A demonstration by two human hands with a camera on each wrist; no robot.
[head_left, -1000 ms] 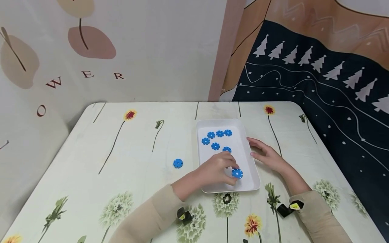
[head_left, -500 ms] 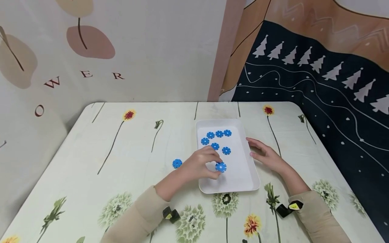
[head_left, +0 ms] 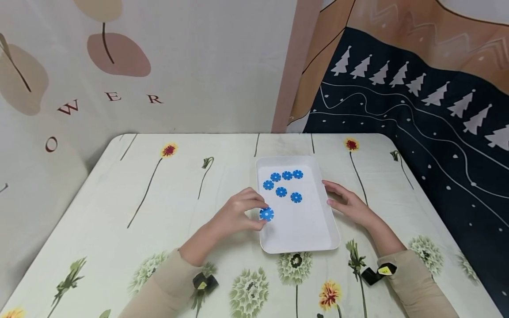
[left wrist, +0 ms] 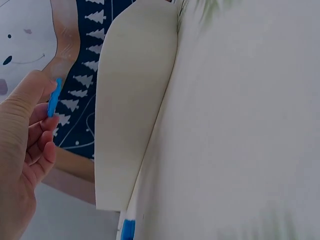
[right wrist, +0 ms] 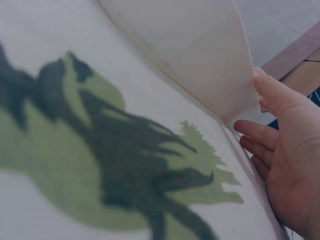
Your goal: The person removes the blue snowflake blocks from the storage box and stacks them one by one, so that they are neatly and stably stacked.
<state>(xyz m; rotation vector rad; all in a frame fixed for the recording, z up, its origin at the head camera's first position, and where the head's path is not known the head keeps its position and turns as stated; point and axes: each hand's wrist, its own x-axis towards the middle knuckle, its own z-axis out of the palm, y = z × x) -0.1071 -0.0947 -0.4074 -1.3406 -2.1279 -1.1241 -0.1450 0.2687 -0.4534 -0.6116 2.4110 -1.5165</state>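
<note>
A flower-printed surface (head_left: 107, 212) stretched out on both sides of a white tray (head_left: 302, 229) whose long axis ran away from the person. The right hand (head_left: 350, 205), fingers parted, touched the tray's right edge. The left hand (head_left: 238, 212), the nearer, pinched a blue snowflake disc (head_left: 266, 214), held to its right by the tray's left rim. Six smaller-looking blue discs (head_left: 278, 192) lay in the tray's far half.

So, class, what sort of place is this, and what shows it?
Probably an indoor tabletop play or craft corner: a flowery tablecloth, a tree-print backdrop, and a white tray with blue discs.
</note>
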